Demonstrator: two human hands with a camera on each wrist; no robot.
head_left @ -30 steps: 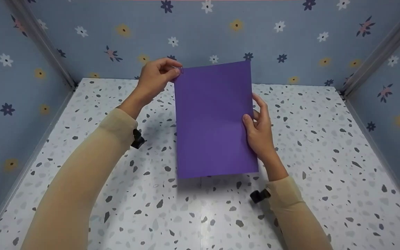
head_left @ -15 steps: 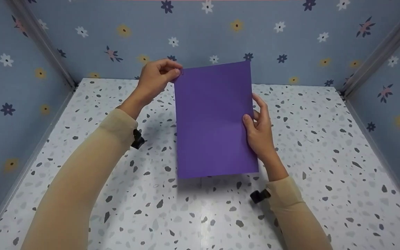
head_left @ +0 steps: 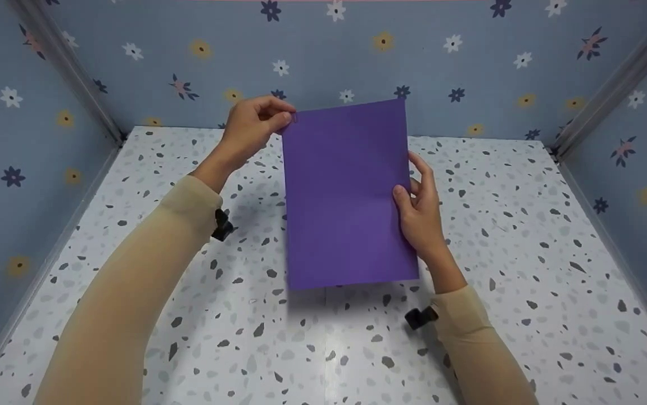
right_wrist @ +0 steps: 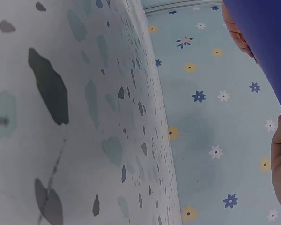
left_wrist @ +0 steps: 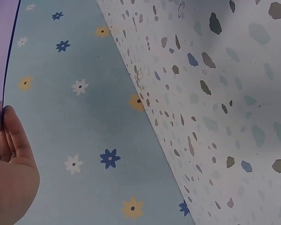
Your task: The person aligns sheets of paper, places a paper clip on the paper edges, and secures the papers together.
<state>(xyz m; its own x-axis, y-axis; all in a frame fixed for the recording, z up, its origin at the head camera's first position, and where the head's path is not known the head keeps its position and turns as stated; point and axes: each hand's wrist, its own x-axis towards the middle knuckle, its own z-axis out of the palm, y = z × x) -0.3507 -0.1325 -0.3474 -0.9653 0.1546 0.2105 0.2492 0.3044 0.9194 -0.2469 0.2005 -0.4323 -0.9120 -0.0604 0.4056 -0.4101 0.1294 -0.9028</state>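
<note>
A purple sheet of paper (head_left: 345, 197) is held up above the table, its top edge slanting a little. At its top left corner, a small thin paper clip (head_left: 294, 117) sits over the edge. My left hand (head_left: 253, 126) pinches that corner, thumb and fingertips right at the clip and partly hiding it. In the left wrist view, the sheet's edge runs down into the left hand's fingertips (left_wrist: 8, 112). My right hand (head_left: 420, 211) grips the sheet's right edge, thumb in front and fingers behind. The right wrist view shows both hands on the bluish-looking sheet (right_wrist: 267, 42).
Below the sheet lies a white speckled tabletop (head_left: 503, 236). Blue flowered panels (head_left: 323, 50) stand behind it and at both sides, with metal posts at the back corners. A black wrist mount (head_left: 223, 225) shows on the left sleeve and another black mount (head_left: 420, 318) on the right.
The paper clip has turned slightly and settled down along the sheet's top edge beside my left fingertips. Both hands and the sheet stay nearly where they were.
</note>
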